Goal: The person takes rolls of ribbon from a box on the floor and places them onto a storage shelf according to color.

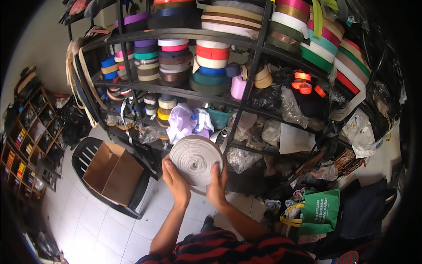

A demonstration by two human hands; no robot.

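If your grip slackens unevenly, pale coiled roll could unwind or drop: left hand, right hand half-curled, clasping its sides.

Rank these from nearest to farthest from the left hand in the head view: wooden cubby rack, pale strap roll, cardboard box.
Nearest to the left hand:
1. Pale strap roll: held, touching the fingers.
2. Cardboard box: to the left, on the black chair.
3. Wooden cubby rack: far left, beyond the chair.
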